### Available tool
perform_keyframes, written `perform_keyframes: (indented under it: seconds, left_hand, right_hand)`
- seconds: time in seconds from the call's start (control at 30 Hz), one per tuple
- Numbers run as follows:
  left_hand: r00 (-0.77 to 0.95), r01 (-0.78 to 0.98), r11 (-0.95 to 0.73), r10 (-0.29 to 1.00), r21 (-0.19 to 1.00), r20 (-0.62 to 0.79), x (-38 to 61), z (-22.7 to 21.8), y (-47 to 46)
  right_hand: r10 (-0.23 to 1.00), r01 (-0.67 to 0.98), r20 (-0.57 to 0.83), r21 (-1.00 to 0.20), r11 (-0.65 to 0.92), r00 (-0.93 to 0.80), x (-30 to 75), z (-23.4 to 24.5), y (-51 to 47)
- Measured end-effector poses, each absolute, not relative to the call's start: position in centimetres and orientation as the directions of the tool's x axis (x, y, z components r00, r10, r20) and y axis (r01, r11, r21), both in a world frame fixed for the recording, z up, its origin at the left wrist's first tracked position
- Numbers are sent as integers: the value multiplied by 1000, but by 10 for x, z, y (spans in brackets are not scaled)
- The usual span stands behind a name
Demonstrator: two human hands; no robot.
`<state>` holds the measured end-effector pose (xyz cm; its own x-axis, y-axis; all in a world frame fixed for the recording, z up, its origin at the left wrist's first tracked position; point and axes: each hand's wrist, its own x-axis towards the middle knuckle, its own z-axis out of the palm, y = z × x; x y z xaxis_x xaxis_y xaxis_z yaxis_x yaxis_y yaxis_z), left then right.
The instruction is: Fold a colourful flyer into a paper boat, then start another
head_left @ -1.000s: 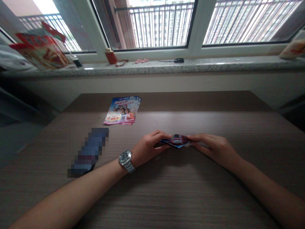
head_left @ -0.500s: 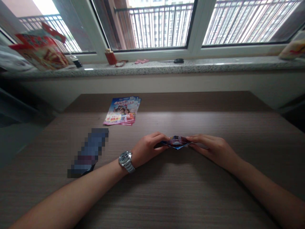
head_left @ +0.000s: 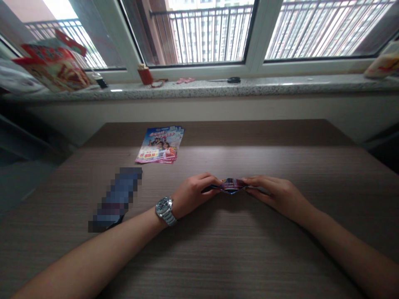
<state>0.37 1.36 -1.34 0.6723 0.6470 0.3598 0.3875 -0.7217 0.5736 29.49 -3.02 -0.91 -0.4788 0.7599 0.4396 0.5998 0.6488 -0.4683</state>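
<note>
My left hand (head_left: 195,194) and my right hand (head_left: 274,193) face each other on the wood-grain table, both pinching a small folded glossy flyer (head_left: 231,186). The colourful paper forms a flattened, shallow V between my fingertips, and its ends are hidden in my grip. A steel wristwatch (head_left: 164,210) sits on my left wrist. Beyond my left hand lies a stack of printed flyers (head_left: 158,145) with a yellow price label, untouched by either hand.
A pixelated, obscured object (head_left: 116,200) lies on the table (head_left: 249,253) left of my left forearm. Behind the table runs a granite windowsill (head_left: 199,90) holding a red cup (head_left: 145,76), black-handled scissors (head_left: 233,79) and colourful packets (head_left: 54,64).
The folded flyer looks flatter and narrower between my fingers, and my hands sit slightly closer together. The camera view has tilted a little.
</note>
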Motion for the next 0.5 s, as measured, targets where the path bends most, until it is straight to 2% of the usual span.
perform_keyframes:
  seconds: [0.27, 0.5]
  left_hand:
    - [677, 416, -721, 653, 554, 341, 4, -13, 12]
    - [669, 412, -716, 658, 564, 346, 4, -10, 10]
  right_hand:
    - [778, 604, 415, -490, 628, -472, 290, -6, -32]
    - [770, 582, 448, -504, 638, -454, 289, -7, -33]
